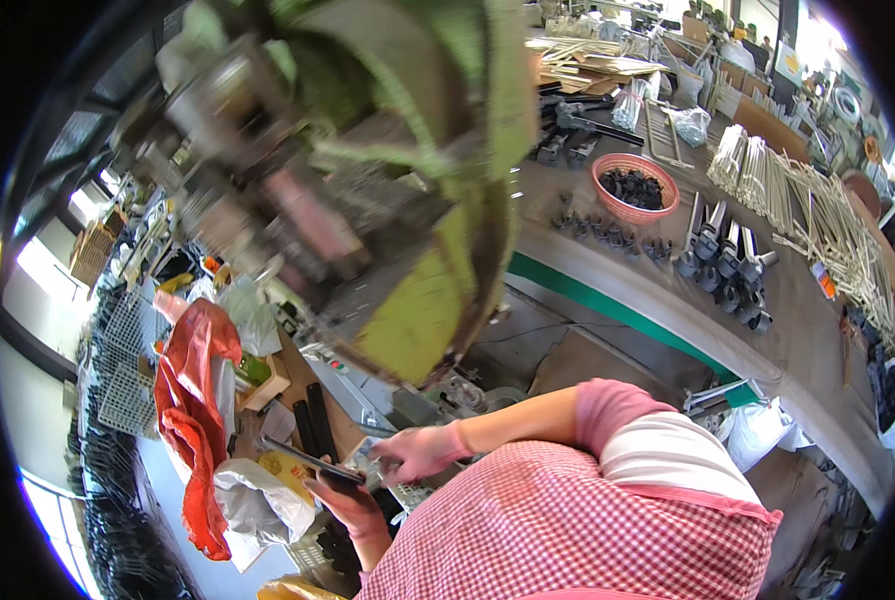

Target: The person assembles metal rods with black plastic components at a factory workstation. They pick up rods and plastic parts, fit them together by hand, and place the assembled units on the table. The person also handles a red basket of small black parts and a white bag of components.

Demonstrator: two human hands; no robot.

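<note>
At the far left, wire mesh racks (117, 340) stand stacked on edge. A red plastic bag (192, 400) hangs just beside them, over a crumpled white bag (257, 500).

Next to these, the left hand (352, 510), in a pink glove, is closed around the near end of a dark flat slab (302, 460). The slab juts out to the left over the white bag, tilted, with most of its length unsupported. Held only by one end, it could pivot or slip from the glove and drop among the bags and clutter below.

The right hand (417, 450), also gloved, sits just right of the slab with its fingers curled down over a pale flat thing. I cannot tell whether it grips that or only rests on it. If it presses on the slab, the left hand's hold could twist loose.

Above both hands looms a blurred green machine (417, 200), close enough that a raised arm might strike it.

Well apart, on the far right worktop (607, 260), are a red basket (635, 188), dark metal fittings (727, 270) and pale rods (817, 210).
</note>
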